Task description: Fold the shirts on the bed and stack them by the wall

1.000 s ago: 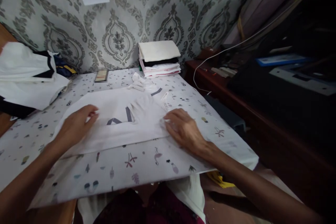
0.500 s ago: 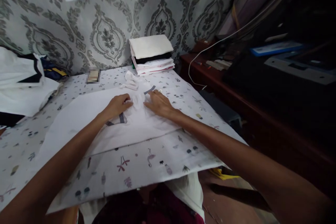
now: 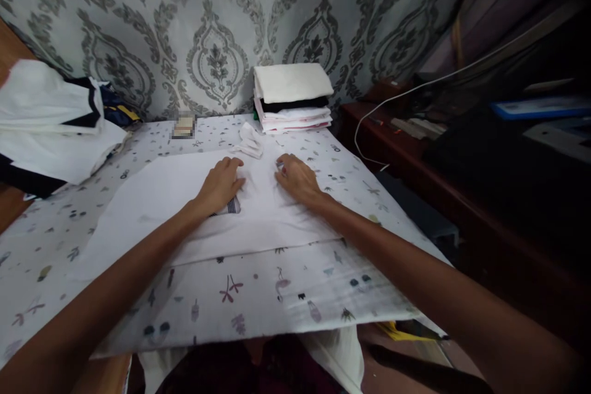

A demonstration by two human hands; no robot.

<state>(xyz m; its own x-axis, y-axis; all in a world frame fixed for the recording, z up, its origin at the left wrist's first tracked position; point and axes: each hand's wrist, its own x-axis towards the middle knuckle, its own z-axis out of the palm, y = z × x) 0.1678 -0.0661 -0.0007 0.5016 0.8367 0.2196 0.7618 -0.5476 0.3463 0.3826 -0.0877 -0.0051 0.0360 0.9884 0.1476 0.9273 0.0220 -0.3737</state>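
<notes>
On the white garment (image 3: 161,188), down go your two hands, a gap between them. Your left hand (image 3: 220,184) has its fingers bent over the fabric, just beside a dark-striped trim (image 3: 234,205); your right hand (image 3: 298,178) curls its fingers on the other side. Whether either one pinches the cloth, I can't tell. The garment lies spread across the patterned cover (image 3: 277,295), and just beyond your hands there's a crumpled white bit of fabric (image 3: 249,140). Farther back, a folded stack (image 3: 293,98) sits by the wall, cream on top, black and white layers under it. Over on your left, a loose heap of clothes (image 3: 50,129); on your right, a white cable (image 3: 406,93) trails over the reddish-brown desk (image 3: 364,126).
</notes>
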